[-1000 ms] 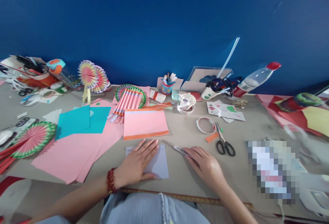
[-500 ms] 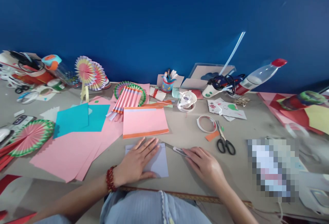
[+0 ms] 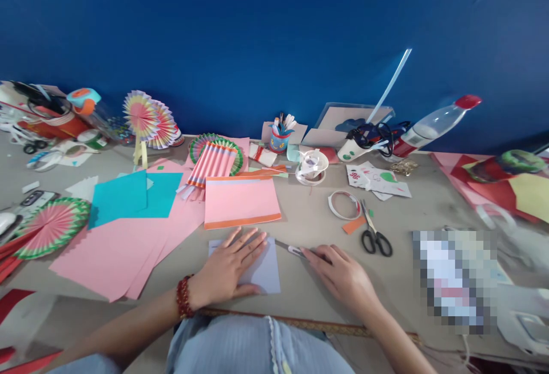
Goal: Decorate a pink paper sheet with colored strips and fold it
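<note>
My left hand [image 3: 234, 265] lies flat with fingers spread on a lilac sheet of paper [image 3: 266, 274], pressing it to the table. My right hand [image 3: 337, 274] is closed on a white utility knife [image 3: 295, 250]. Its blade points left and its tip is close to the upper right corner of the lilac sheet; whether they touch I cannot tell. Just beyond my left hand is a pink sheet with orange strips [image 3: 242, 201] along its long edges. Black-handled scissors [image 3: 376, 239] lie to the right of the knife, near a roll of tape [image 3: 344, 206].
Pink sheets [image 3: 111, 259] and blue sheets [image 3: 160, 194] spread over the left side, beside a folded paper fan [image 3: 54, 228]. A pen cup [image 3: 279, 140], ribbon rolls [image 3: 311, 167] and a leaning plastic bottle [image 3: 433, 128] stand along the blue wall. A blurred-out patch covers something at right.
Both hands stay almost where they were. The knife has shifted very slightly left, while the view has moved a little.
</note>
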Demonstrator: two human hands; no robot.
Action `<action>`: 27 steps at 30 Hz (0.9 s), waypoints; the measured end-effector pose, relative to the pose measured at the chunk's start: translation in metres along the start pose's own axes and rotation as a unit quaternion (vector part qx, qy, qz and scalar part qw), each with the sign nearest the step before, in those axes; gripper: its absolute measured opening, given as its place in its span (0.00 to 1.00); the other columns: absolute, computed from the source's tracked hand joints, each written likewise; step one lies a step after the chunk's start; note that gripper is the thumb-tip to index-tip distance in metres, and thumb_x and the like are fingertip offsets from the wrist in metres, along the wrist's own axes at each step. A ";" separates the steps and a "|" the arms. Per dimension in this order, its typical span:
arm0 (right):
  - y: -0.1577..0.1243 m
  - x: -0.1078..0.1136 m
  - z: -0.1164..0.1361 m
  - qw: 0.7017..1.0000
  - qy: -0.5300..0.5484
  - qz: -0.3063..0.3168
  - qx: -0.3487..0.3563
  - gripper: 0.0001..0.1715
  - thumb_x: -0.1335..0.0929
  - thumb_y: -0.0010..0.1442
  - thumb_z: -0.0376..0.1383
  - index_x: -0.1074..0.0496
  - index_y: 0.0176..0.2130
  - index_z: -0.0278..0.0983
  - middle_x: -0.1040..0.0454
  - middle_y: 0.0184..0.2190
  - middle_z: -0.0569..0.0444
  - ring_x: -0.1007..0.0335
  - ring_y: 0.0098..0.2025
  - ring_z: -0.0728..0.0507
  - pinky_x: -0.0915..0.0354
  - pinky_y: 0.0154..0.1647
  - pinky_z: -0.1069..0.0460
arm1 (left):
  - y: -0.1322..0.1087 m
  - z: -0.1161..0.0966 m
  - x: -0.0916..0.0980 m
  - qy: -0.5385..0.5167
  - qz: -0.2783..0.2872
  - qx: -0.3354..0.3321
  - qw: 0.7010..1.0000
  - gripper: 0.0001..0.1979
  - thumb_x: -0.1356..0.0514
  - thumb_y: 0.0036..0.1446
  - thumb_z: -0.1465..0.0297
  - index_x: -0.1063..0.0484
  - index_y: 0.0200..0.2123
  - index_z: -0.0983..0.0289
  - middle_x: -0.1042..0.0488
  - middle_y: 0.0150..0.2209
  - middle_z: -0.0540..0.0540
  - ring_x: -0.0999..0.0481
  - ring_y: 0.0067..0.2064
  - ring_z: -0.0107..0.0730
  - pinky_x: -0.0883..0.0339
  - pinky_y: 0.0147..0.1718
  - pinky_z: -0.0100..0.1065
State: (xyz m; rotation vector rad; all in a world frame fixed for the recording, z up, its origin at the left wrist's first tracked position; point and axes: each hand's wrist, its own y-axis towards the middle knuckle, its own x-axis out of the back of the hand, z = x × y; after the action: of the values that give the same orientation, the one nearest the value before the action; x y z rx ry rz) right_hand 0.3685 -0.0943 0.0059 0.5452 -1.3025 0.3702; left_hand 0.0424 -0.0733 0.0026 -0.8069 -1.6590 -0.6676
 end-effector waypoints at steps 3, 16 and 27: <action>0.001 -0.001 -0.001 1.000 -0.025 0.002 0.015 0.22 0.40 0.67 0.31 0.28 0.56 0.41 0.26 0.36 0.50 0.31 0.36 0.45 0.33 0.34 0.54 | 0.000 0.000 0.000 -0.005 0.009 0.003 1.000 0.44 0.54 0.63 0.42 0.63 0.72 0.62 0.54 0.71 0.58 0.57 0.71 0.47 0.67 0.68 0.51; -0.001 -0.010 -0.005 0.999 -0.023 -0.004 0.025 0.24 0.39 0.65 0.27 0.28 0.56 0.42 0.26 0.36 0.51 0.32 0.36 0.46 0.33 0.37 0.54 | 0.000 -0.001 0.001 -0.018 0.008 0.009 1.000 0.44 0.53 0.63 0.43 0.63 0.72 0.62 0.55 0.71 0.57 0.57 0.72 0.47 0.66 0.68 0.52; 0.002 -0.006 -0.005 0.999 0.006 -0.002 0.032 0.25 0.39 0.64 0.27 0.28 0.56 0.42 0.25 0.36 0.50 0.31 0.37 0.46 0.32 0.36 0.54 | 0.001 -0.001 0.002 -0.015 0.004 0.005 1.000 0.44 0.53 0.63 0.43 0.62 0.71 0.62 0.54 0.71 0.57 0.57 0.71 0.47 0.66 0.68 0.51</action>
State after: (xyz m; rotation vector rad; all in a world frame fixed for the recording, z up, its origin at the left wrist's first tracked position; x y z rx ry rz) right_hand 0.3696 -0.0899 -0.0007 0.5975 -1.2808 0.4121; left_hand 0.0431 -0.0732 0.0048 -0.8190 -1.6842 -0.6452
